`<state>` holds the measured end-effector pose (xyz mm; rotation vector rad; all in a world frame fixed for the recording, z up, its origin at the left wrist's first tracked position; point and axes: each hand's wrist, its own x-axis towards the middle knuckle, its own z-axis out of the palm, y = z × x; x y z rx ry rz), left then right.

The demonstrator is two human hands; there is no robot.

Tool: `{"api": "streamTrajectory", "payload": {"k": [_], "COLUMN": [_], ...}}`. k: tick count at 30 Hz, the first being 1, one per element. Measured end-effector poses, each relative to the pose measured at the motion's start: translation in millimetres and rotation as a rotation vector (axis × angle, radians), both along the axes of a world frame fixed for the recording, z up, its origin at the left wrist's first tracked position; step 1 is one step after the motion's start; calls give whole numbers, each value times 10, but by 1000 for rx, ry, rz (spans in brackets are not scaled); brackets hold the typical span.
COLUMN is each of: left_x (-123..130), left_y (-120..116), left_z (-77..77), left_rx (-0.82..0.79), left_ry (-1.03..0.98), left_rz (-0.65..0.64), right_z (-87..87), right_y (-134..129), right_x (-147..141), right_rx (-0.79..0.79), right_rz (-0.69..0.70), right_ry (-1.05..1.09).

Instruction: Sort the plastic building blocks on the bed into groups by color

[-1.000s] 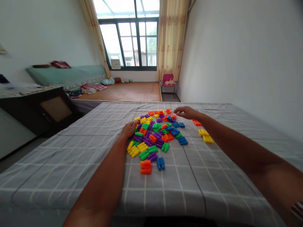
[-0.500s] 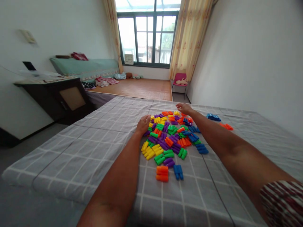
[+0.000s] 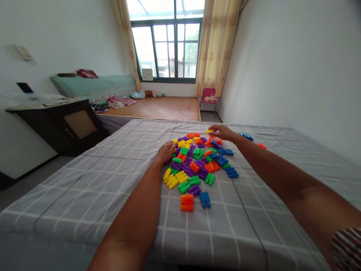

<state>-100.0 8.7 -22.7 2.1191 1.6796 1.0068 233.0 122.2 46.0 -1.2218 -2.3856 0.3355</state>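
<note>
Evidently, from my distant seat, the relation that counted lay near the top of the spread, where a small yellow plastic piece (image 3: 208,132) sat at the fingertips of the right hand (image 3: 223,132). It lay on the left side of that hand as I viewed it, just above the middle of the frame, with the fingers pointing left toward it. I could not tell whether they pinched the piece or only touched it, and its long axis was too small and too covered for me to read.

The left hand (image 3: 166,152) was lower and farther left, palm down at the left edge of the loose multicoloured spread of ribbed plastic pieces (image 3: 194,167). Its fingers were slightly bent against that edge; I could not make out anything gripped in them. The right hand was clearly the nearer of the two to the yellow piece, with the left well apart from it.

Below the spread, on the grey checked cloth (image 3: 135,188), a ribbed orange plastic block (image 3: 187,203) had its ridges running sideways, while the blue ribbed plastic piece (image 3: 205,200) beside it pointed nearly toward me.
</note>
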Motion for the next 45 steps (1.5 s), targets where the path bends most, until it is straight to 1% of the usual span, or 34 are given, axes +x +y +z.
{"api": "streamTrajectory", "payload": {"k": [2,3,4,6,9,11,12,14,17,20,24,28,31,35,37,40,42,45], "left_x": [-14,-25,-39,-70,-100,-97,-91,-72,-47,-36,-58,-89,-74,-21,11,89,160,261], "left_y": [-17,-22,-24,-20,-21,-40,-54,-86,-126,-147,-143,-146,-192,-244,-243,-236,-250,-300], "left_z": [32,48,63,87,114,132,143,169,216,239,187,126,121,126,124,132,149,177], "left_rx": [-9,-11,-9,-14,-11,-22,-46,-125,-252,-307,-213,-140,-123,-76,-72,-40,-17,-9], "left_ry": [-17,-35,-58,-91,-139,-191,-225,-308,-433,-474,-394,-327,-325,-339,-314,-222,-138,-3], "left_rz": [3,20,56,78,127,157,172,202,206,203,261,247,248,212,165,32,-88,-255], "right_z": [91,130,163,214,237,216,199,162,109,37,-107,-207,-188,-67,-6,29,0,-97], "right_y": [-259,-392,-522,-762,-1037,-1155,-1198,-1262,-1319,-1324,-1276,-1277,-1319,-1331,-1306,-1258,-1235,-1223], "right_x": [363,573,795,1253,1878,2176,2276,2368,2291,2106,1948,1919,1914,1854,1752,1459,1189,768], "right_rx": [-16,-25,-35,-63,-133,-192,-219,-246,-218,-169,-127,-165,-179,-148,-111,-82,-98,-143], "right_rz": [24,12,-15,-90,-195,-224,-222,-196,-140,-83,-43,-56,-69,-23,-18,-19,12,62], "right_ry": [78,117,155,221,274,283,278,257,214,152,38,-29,-46,-18,12,-1,-31,-80]}}
